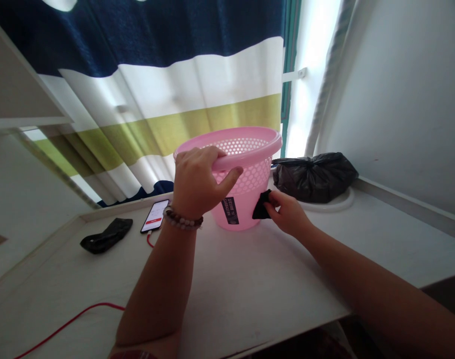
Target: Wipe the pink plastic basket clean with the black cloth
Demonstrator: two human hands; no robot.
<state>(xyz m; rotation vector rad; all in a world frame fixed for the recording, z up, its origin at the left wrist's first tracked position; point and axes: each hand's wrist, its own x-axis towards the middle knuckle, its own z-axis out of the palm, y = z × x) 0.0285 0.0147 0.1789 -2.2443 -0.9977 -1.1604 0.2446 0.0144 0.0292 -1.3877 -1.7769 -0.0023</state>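
Note:
A pink plastic wastebasket with a perforated upper wall and a dark label stands upright on the white table. My left hand is closed over its near left rim, thumb outside and the other fingers partly hidden behind the rim. Against the lower right side of the basket, my right hand pinches a small black cloth. The cloth appears to touch the wall just right of the label. Most of the basket's inside is out of sight.
Behind my right hand, a tied black plastic bag rests on a white round object. Left of the basket lie a phone with a red cable and a folded black bag. A striped curtain hangs behind.

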